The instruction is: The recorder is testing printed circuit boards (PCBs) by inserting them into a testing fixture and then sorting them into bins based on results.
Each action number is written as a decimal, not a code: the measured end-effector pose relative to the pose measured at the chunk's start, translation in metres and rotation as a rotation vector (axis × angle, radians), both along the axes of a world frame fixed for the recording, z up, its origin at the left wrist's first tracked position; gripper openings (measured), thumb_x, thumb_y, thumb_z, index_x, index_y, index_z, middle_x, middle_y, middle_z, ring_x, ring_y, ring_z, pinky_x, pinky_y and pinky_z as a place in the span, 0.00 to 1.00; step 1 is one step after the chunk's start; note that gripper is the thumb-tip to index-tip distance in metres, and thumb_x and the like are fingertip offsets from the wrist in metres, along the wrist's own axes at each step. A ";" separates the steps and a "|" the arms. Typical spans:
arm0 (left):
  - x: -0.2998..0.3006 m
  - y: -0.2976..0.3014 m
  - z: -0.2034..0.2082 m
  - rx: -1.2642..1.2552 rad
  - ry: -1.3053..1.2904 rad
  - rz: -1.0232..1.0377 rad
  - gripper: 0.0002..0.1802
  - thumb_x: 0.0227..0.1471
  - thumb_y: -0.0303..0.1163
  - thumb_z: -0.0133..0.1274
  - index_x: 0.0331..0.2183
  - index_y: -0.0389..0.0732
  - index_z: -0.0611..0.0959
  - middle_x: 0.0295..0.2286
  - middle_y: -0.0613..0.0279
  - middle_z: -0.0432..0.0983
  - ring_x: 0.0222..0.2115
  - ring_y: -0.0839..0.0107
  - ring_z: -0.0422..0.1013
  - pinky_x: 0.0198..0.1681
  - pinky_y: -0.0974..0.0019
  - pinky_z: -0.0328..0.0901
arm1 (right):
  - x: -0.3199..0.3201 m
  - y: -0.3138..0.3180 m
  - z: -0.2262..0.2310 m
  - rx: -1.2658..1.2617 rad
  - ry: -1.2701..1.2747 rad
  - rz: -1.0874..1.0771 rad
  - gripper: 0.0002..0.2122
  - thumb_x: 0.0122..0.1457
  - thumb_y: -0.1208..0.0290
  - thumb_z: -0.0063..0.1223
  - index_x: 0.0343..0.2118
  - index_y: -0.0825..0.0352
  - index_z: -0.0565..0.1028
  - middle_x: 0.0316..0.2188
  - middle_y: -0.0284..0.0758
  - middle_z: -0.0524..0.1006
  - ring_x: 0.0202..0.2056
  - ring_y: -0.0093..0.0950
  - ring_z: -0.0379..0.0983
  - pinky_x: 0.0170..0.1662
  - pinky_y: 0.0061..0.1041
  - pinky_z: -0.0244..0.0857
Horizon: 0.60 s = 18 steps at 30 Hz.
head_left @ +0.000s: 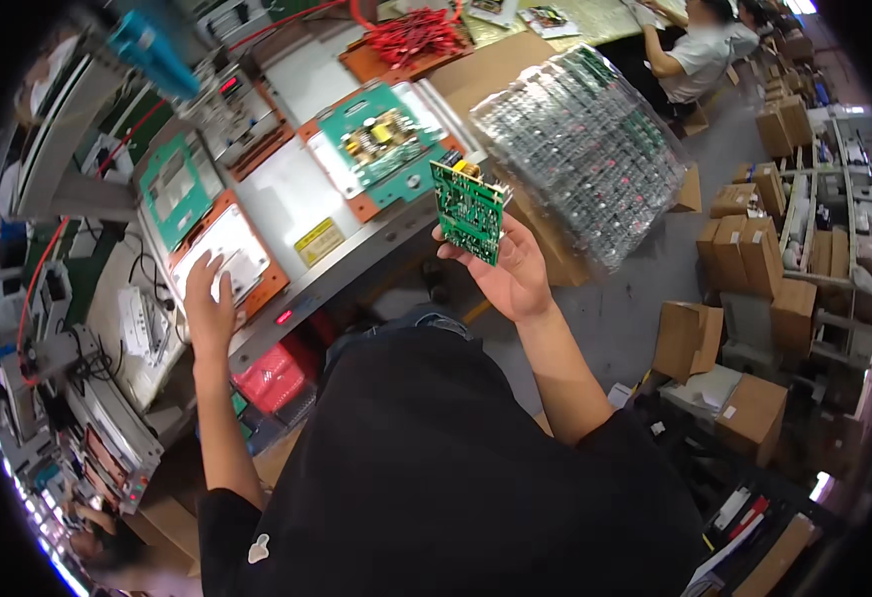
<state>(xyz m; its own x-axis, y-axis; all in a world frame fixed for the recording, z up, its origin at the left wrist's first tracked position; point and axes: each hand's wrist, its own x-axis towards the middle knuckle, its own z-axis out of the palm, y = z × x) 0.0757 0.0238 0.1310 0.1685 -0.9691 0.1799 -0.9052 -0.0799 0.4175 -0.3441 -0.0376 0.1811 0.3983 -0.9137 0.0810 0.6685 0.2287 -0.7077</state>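
Note:
My right hand is closed round the lower edge of a green circuit board. The board is tilted up with its soldered side showing, and a few components stick out past its top edge. At the left, my left hand has its fingers apart over a white plate in an orange-framed fixture; whether it touches the plate I cannot tell. Beyond my right hand, a second circuit board with yellow parts sits component side up in a teal fixture.
Bubble-wrapped boards are stacked on cardboard at the right. A blue machine head hangs over the bench's far left. Red wires lie in an orange tray at the back. Cartons line the right aisle, where a seated person works.

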 end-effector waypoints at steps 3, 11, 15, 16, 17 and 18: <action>-0.104 -0.046 0.047 -0.247 0.312 -0.259 0.13 0.51 0.19 0.56 0.41 0.37 0.83 0.44 0.51 0.78 0.47 0.58 0.74 0.52 0.62 0.65 | -0.019 0.003 -0.001 -0.058 -0.014 -0.020 0.27 0.64 0.60 0.52 0.57 0.77 0.64 0.52 0.52 0.72 0.52 0.42 0.71 0.53 0.40 0.67; -0.341 -0.209 0.037 -0.199 0.560 -1.038 0.09 0.50 0.22 0.58 0.37 0.37 0.82 0.35 0.52 0.78 0.38 0.53 0.74 0.43 0.58 0.69 | -0.084 0.050 -0.019 -0.116 0.058 -0.392 0.30 0.60 0.61 0.58 0.58 0.79 0.63 0.51 0.54 0.72 0.50 0.43 0.72 0.49 0.38 0.69; -0.440 -0.273 0.002 -0.322 0.333 -1.177 0.07 0.51 0.27 0.56 0.35 0.38 0.82 0.33 0.54 0.78 0.38 0.52 0.73 0.41 0.54 0.69 | -0.091 0.109 -0.031 -0.025 0.190 -0.612 0.32 0.60 0.50 0.55 0.60 0.69 0.64 0.49 0.51 0.73 0.49 0.42 0.70 0.44 0.33 0.67; -0.452 -0.291 -0.013 -0.319 0.331 -1.195 0.07 0.51 0.27 0.56 0.35 0.38 0.82 0.33 0.54 0.78 0.38 0.52 0.73 0.41 0.54 0.69 | -0.088 0.123 -0.032 -0.025 0.185 -0.630 0.32 0.60 0.50 0.55 0.60 0.69 0.64 0.49 0.51 0.73 0.49 0.42 0.70 0.44 0.33 0.67; -0.463 -0.306 -0.030 -0.287 0.159 -1.227 0.07 0.51 0.29 0.56 0.34 0.40 0.83 0.32 0.54 0.78 0.37 0.52 0.74 0.40 0.53 0.69 | -0.081 0.138 -0.034 0.011 0.174 -0.679 0.31 0.61 0.49 0.52 0.60 0.67 0.64 0.50 0.50 0.73 0.50 0.41 0.70 0.44 0.34 0.66; -0.478 -0.318 -0.039 -0.260 -0.011 -1.254 0.07 0.50 0.31 0.55 0.33 0.41 0.83 0.32 0.54 0.79 0.37 0.52 0.74 0.40 0.53 0.70 | -0.079 0.150 -0.035 0.047 0.166 -0.729 0.30 0.62 0.47 0.49 0.60 0.65 0.65 0.50 0.49 0.72 0.50 0.40 0.69 0.43 0.34 0.65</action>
